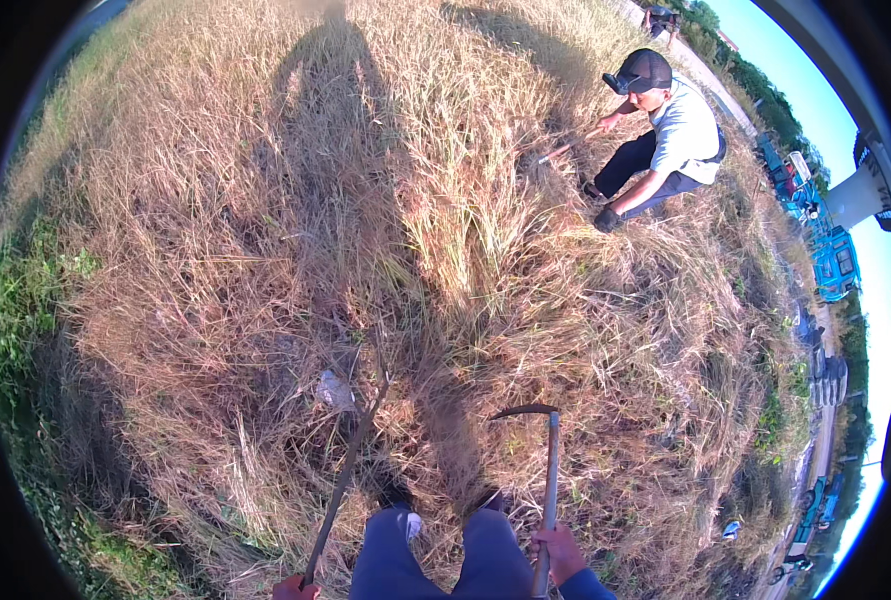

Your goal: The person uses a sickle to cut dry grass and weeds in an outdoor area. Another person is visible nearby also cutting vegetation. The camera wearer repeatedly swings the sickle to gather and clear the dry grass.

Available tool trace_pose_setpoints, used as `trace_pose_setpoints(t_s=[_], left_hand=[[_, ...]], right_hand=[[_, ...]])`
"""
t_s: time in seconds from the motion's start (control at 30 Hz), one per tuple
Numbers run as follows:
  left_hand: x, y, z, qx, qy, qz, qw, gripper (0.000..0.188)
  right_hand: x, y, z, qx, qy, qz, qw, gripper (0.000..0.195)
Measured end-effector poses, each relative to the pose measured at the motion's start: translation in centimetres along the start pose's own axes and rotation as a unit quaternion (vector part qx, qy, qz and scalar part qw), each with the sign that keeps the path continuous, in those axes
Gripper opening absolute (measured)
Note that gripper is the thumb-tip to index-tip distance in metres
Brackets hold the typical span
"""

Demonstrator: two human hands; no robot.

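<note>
In my right hand [559,553] is the wooden handle of a sickle [550,480], held upright in the view. Its thin curved blade [524,410] points left, above the cut or flattened dry grass [610,450]. My left hand [295,589], partly cut off by the lower rim, grips a long dark wooden stick [344,480]. The stick slants up and right, and its forked far end reaches into the grass in front of my feet. Tall dry grass [445,225] stands ahead of me. My legs are at the bottom, between both tools.
At upper right a crouching co-worker [689,135] holds a long-handled tool [569,146] in the grass. Another person [661,21] is farther back. A pale piece of litter [334,390] lies near the stick. Blue vehicles [834,262] stand along the right, and green plants [22,315] grow at left.
</note>
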State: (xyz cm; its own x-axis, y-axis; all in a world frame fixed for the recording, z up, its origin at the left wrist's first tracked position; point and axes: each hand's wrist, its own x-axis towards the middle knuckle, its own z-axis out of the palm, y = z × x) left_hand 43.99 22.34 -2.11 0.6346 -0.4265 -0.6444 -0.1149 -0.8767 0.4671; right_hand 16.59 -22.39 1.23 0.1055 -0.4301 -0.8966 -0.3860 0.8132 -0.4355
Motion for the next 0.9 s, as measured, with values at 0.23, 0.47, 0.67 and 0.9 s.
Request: trace_pose_setpoints(t_s=[0.23, 0.47, 0.67, 0.9], left_hand=[[2.3, -4.1, -1.2, -0.018, -0.070, -0.016, 0.997, 0.028], [7.3, -1.4, -2.3, -0.010, -0.086, 0.032, 0.996, 0.032], [10.7, 11.9, -2.6, -0.048, -0.110, -0.035, 0.992, 0.025], [14.2, 25.2, 0.3, -0.044, -0.133, -0.057, 0.989, 0.024]], right_hand=[[-0.7, -1.2, -1.6, 0.129, 0.069, -0.017, 0.989, 0.013], [2.5, -1.7, -1.6, 0.136, 0.069, -0.052, 0.987, 0.012], [7.5, -8.2, -1.0, 0.117, 0.025, 0.008, 0.993, 0.014], [17.2, -14.1, -2.5, 0.097, -0.012, 0.000, 0.995, 0.015]])
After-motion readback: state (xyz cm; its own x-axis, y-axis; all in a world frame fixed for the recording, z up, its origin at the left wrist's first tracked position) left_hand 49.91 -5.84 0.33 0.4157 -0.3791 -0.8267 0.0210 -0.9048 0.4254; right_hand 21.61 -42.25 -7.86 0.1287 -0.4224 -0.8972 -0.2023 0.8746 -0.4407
